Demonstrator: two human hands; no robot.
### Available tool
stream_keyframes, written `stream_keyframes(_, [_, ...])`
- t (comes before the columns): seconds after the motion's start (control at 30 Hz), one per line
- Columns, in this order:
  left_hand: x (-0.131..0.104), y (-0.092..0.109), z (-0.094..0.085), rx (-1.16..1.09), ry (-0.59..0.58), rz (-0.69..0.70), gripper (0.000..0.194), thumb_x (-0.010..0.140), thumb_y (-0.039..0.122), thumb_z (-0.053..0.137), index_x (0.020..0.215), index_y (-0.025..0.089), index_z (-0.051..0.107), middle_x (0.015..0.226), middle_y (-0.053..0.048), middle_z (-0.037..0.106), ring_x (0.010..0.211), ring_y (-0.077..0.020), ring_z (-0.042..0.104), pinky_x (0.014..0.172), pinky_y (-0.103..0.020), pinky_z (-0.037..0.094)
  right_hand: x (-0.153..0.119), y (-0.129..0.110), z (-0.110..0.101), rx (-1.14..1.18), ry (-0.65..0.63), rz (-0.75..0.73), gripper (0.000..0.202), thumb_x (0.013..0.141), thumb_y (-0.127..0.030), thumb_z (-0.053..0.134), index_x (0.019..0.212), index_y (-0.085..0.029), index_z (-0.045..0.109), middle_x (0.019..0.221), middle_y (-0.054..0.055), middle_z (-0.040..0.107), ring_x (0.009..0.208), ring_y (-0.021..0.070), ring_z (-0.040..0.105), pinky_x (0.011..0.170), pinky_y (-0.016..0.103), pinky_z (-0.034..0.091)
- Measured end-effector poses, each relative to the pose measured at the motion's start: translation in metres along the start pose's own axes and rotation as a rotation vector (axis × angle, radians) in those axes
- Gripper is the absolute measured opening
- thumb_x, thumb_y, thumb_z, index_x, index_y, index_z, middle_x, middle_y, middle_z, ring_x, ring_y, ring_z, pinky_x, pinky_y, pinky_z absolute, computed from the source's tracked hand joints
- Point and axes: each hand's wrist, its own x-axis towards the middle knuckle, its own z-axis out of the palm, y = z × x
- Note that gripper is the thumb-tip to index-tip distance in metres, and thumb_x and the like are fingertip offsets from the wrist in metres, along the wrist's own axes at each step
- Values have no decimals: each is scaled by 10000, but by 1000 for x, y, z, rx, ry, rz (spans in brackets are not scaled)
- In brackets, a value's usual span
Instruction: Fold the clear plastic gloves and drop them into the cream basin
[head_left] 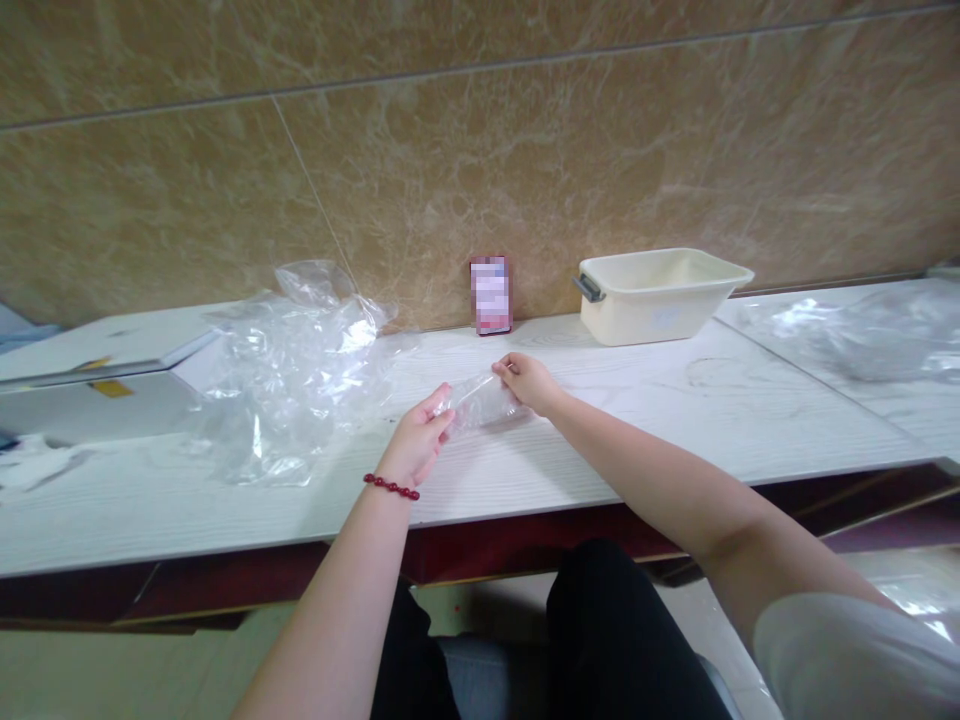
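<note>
Between my two hands is a small clear plastic bag (480,402), held just above the white wood-grain table (495,480). My left hand (421,437), below a red bead bracelet (391,488), pinches the bag's left end between thumb and fingers. At the bag's upper right edge, my right hand (525,382) is closed in a pinch. Whether anything lies inside the bag is too unclear to make out. To the left of my left hand, a loose heap of clear plastic bags (300,370) lies on the table.
A phone (491,296) leans upright against the marbled wall (480,170). Right of it stands a cream plastic bin (637,315) with a grey handle. More clear plastic (877,330) lies at the far right. A white box (105,400) sits at the left.
</note>
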Motion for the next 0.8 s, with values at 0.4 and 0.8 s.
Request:
stream_keyframes(0.4, [-8,3,1,577,235,493,530,677,36,478,1168,231,444,1231,-24,432,1117,-190,380,930,-270,279,-10,-18,-4,199,1,23,245,782,-397,383,760,-168,468,656,3,511,515,69,482,515,200,406])
stream_keyframes(0.8, [-23,-31,55,1334,-126,757,483,732,26,338,1149,240,454,1259,-39,398,1236,-222,152,978,-468,-42,-21,-30,-3,608,-213,491,86,747,-140,472,662,-128,470,453,-36,450,373,50,378,377,169,290])
